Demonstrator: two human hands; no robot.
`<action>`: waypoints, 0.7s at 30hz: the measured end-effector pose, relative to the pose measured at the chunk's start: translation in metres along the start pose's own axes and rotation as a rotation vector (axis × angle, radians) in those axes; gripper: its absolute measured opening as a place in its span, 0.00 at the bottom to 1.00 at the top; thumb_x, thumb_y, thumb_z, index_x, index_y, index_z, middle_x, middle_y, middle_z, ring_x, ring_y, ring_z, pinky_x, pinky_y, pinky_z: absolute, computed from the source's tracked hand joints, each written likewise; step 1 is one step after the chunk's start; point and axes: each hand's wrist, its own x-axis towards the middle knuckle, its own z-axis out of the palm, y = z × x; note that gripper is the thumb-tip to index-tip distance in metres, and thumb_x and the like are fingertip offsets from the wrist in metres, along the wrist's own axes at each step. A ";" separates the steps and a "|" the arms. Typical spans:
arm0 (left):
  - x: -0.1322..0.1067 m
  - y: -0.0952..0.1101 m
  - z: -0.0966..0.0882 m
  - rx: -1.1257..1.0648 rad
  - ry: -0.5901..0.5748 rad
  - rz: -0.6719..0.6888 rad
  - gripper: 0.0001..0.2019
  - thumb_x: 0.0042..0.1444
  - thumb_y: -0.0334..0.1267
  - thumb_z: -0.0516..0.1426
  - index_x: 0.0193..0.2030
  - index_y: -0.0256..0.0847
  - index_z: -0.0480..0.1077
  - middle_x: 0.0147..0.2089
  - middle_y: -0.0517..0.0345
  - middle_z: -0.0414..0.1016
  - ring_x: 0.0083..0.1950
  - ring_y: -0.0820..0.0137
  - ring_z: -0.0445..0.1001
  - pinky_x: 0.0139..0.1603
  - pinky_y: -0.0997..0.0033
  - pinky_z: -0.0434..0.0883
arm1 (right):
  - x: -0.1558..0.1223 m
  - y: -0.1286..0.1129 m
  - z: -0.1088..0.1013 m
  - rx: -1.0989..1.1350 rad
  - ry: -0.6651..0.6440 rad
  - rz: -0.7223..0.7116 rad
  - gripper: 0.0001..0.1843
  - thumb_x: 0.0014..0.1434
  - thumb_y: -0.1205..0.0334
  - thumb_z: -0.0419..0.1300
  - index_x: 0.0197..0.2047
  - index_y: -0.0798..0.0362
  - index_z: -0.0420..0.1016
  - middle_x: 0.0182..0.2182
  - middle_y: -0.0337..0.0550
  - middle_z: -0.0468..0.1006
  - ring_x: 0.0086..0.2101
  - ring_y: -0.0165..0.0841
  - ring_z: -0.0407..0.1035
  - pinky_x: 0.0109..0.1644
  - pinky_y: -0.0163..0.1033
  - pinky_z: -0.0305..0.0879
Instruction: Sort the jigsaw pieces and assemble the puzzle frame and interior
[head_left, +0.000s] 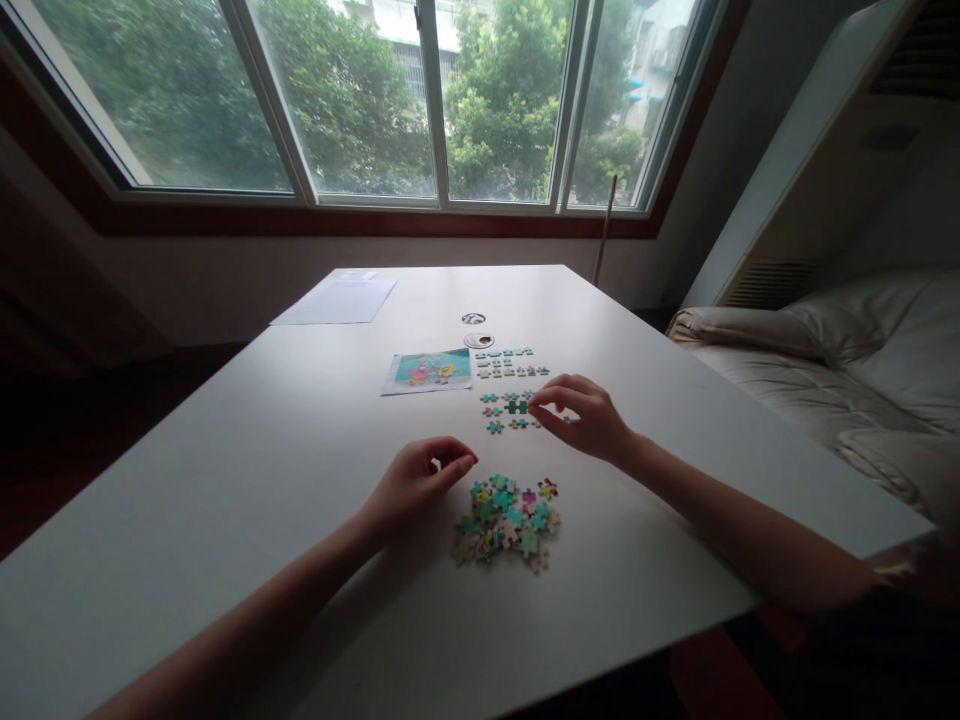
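Observation:
My left hand (420, 480) rests on the white table (262, 470) with its fingers curled in a loose pinch, just left of a heap of loose puzzle pieces (507, 520); what it holds, if anything, is hidden. My right hand (586, 412) hovers over a small group of laid-out teal pieces (508, 410), fingertips pinched together at the group's right end. Farther back lie rows of sorted pieces (510, 362) and a colourful reference picture (429, 371).
A sheet of paper (337, 299) lies at the table's far left. Two small round things (477, 330) sit behind the picture. A white duvet on a bed (840, 350) is to the right, and big windows (375, 100) face trees.

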 end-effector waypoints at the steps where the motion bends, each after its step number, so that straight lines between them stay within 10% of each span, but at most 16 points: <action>1: 0.000 0.000 0.000 0.004 0.001 0.000 0.13 0.54 0.46 0.55 0.33 0.37 0.74 0.31 0.55 0.76 0.32 0.68 0.70 0.31 0.72 0.65 | 0.000 0.001 -0.001 -0.001 0.012 -0.002 0.02 0.56 0.64 0.58 0.35 0.51 0.72 0.29 0.39 0.75 0.28 0.26 0.66 0.33 0.35 0.63; 12: 0.001 0.000 0.000 0.027 0.007 0.008 0.13 0.54 0.45 0.54 0.33 0.38 0.74 0.31 0.55 0.76 0.32 0.68 0.71 0.32 0.72 0.65 | 0.004 0.009 -0.008 -0.007 -0.014 0.043 0.02 0.56 0.64 0.58 0.34 0.52 0.73 0.30 0.39 0.75 0.27 0.25 0.65 0.34 0.35 0.63; 21: -0.001 -0.001 0.000 0.082 0.004 0.029 0.13 0.55 0.44 0.53 0.33 0.38 0.73 0.30 0.56 0.75 0.28 0.71 0.67 0.28 0.74 0.63 | -0.027 0.093 -0.021 -0.021 -0.307 0.473 0.09 0.54 0.59 0.57 0.32 0.55 0.74 0.26 0.41 0.74 0.25 0.28 0.64 0.31 0.34 0.62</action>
